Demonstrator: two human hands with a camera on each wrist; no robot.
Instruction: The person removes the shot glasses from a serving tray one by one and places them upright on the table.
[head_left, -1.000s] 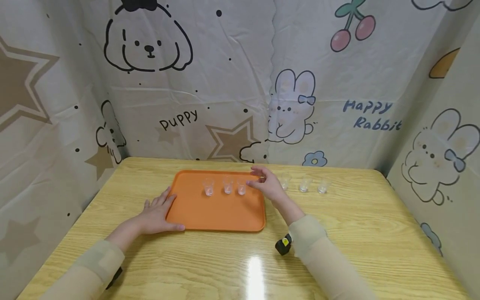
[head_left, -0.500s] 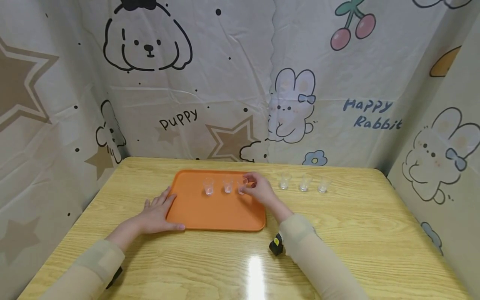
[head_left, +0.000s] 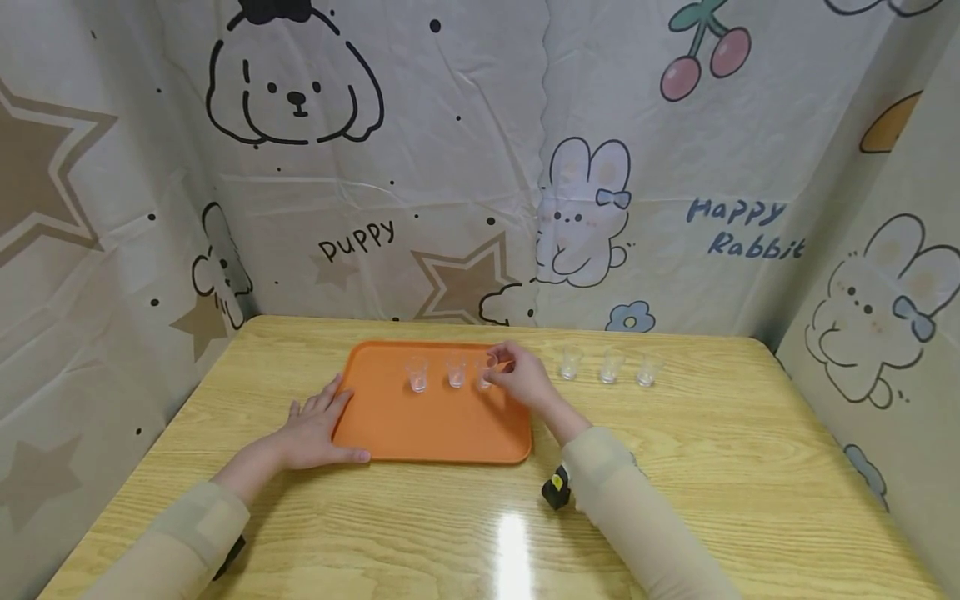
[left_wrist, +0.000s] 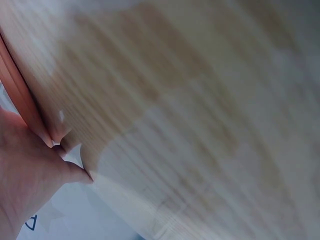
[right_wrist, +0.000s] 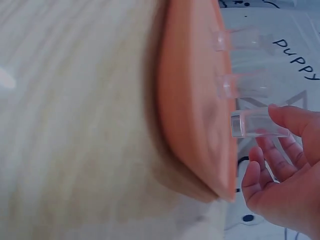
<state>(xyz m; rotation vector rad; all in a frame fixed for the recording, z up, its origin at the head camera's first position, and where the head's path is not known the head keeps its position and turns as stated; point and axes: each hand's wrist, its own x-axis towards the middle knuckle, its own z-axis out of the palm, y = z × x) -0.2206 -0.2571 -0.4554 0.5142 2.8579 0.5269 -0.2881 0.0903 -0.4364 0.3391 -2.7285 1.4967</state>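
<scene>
Head view: small clear plastic cup (head_left: 483, 374) at frame centre, third in a row on the flat orange plastic tray (head_left: 420, 425), right at the fingertips of the right hand (head_left: 521, 379). Two more clear cups (head_left: 417, 374) to its left on the same tray, just apart from one another. Three further clear cups (head_left: 608, 367) in a row right of centre, off the tray, on the pale wood-grain worktop (head_left: 720, 467), near the right hand but apart from it. Cartoon-print curtain (head_left: 465, 158) filling the upper frame behind everything. Left hand (head_left: 315, 429) at lower left of centre, flat and spread, fingers straight along the tray's left edge, thumb against its near corner. Right hand loosely curved, thumb and fingers closed on the third cup.

Left wrist view: blurred. Left hand (left_wrist: 30, 175) at lower left, fingertips pressed against the orange tray edge (left_wrist: 17, 95); wood worktop (left_wrist: 200, 110) across the rest.

Right wrist view: tray (right_wrist: 192, 100) on end through frame centre, worktop (right_wrist: 75, 125) to the left. Clear cup (right_wrist: 255, 124) at right of centre, standing on the tray, thumb tip of the right hand (right_wrist: 285, 170) on its rim, the other fingers curved beneath it. Two other cups (right_wrist: 245, 85) above it in the frame, untouched.
</scene>
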